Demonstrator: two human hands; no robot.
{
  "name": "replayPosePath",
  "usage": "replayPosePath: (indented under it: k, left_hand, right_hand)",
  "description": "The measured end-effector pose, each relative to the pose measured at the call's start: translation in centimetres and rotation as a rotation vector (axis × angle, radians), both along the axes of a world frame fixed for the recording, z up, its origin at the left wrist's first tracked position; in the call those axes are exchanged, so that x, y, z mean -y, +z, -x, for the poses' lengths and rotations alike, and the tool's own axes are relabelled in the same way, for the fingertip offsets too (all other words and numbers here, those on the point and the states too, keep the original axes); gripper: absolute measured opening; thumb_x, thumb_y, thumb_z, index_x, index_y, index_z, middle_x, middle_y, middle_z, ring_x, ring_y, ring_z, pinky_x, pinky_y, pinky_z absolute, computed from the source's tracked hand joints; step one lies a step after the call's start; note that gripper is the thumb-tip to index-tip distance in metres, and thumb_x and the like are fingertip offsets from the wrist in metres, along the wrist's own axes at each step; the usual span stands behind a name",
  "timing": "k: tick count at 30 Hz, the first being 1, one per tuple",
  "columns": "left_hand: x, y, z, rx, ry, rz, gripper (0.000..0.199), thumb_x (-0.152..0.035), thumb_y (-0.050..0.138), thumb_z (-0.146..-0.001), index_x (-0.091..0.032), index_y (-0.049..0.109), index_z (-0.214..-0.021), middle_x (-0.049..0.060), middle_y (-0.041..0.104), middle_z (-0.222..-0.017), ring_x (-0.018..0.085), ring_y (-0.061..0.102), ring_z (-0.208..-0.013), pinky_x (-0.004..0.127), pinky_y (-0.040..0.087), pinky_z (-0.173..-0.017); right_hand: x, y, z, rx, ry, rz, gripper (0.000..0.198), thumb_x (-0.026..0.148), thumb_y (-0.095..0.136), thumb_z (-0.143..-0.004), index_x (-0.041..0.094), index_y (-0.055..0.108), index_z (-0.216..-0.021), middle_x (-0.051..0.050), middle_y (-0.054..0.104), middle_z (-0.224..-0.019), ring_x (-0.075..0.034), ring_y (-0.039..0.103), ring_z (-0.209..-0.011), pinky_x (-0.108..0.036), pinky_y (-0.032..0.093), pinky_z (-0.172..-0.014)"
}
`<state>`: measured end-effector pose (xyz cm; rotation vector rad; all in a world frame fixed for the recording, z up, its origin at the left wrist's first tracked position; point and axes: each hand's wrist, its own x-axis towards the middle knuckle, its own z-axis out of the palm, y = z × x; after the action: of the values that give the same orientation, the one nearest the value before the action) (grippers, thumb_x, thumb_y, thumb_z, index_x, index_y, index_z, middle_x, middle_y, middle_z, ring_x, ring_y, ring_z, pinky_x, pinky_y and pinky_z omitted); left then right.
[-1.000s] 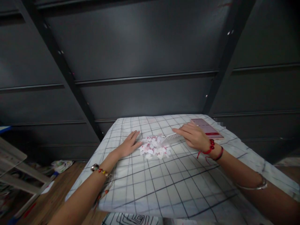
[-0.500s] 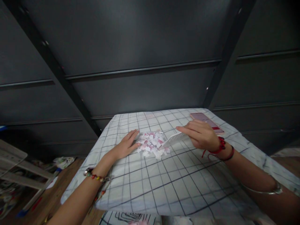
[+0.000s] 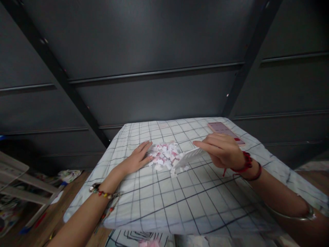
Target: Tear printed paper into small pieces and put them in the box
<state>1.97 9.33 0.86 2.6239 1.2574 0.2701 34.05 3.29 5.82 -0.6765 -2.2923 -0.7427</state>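
Observation:
A pile of small torn paper pieces (image 3: 163,155), white with pink patches, lies on the checked cloth. At its left edge my left hand (image 3: 137,158) rests on the cloth, fingers stretched out and touching the outer scraps. My right hand (image 3: 222,149) is closed on a flat white piece with fine ridges (image 3: 190,156), tilted so that its lower edge meets the right side of the pile. What exactly this white piece is, I cannot tell. Just behind my right hand lies a pink phone (image 3: 222,128), partly covered by the fingers.
The white checked cloth (image 3: 164,199) covers the table up to a dark panelled wall (image 3: 159,99). On the left, a pale stepladder-like frame (image 3: 28,188) stands on the wooden floor. Below the table's front edge, a patterned surface (image 3: 136,238) shows with something pink on it.
The white piece has turned a little, showing more of its ridged face, and its lower edge presses among the scraps. My right hand shifted slightly right; my left stays beside the pile.

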Motion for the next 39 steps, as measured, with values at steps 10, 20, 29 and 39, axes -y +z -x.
replayPosePath:
  k: [10,20,29,39]
  left_hand:
    - [-0.1,-0.4,0.1,0.028,-0.034,-0.024,0.057,-0.048,0.033,-0.091,-0.020,0.019,-0.138,0.008,0.019,-0.146,0.026,0.017,-0.132,0.042,0.018,-0.107]
    - [-0.1,-0.4,0.0,0.015,-0.031,-0.028,0.059,-0.051,0.031,-0.091,-0.016,0.020,-0.137,0.010,0.020,-0.145,0.027,0.017,-0.131,0.041,0.018,-0.107]
    - [0.0,-0.3,0.0,0.014,-0.033,-0.034,0.062,-0.054,0.029,-0.090,-0.015,0.021,-0.138,0.010,0.020,-0.145,0.028,0.018,-0.131,0.039,0.018,-0.108]
    - [-0.2,-0.7,0.2,0.009,-0.047,-0.080,0.058,-0.050,0.034,-0.091,-0.016,0.022,-0.137,0.012,0.022,-0.144,0.028,0.020,-0.130,0.042,0.022,-0.106]
  right_hand:
    - [0.3,-0.2,0.0,0.062,0.005,0.102,0.033,0.010,0.031,-0.081,0.021,0.055,-0.101,0.000,0.054,-0.062,-0.013,0.044,-0.057,-0.028,0.032,-0.053]
    - [0.2,-0.2,0.1,0.077,-0.025,0.079,0.031,0.008,0.033,-0.080,0.019,0.056,-0.097,-0.001,0.055,-0.063,-0.013,0.047,-0.059,-0.028,0.034,-0.054]
    - [0.4,0.0,0.5,0.052,-0.054,-0.037,0.030,0.005,0.036,-0.075,0.015,0.057,-0.094,-0.002,0.056,-0.063,-0.013,0.046,-0.058,-0.027,0.035,-0.053]
    - [-0.2,0.9,-1.2,0.060,-0.019,-0.047,0.026,0.009,0.036,-0.079,0.013,0.060,-0.091,-0.002,0.058,-0.065,-0.013,0.050,-0.061,-0.026,0.039,-0.054]
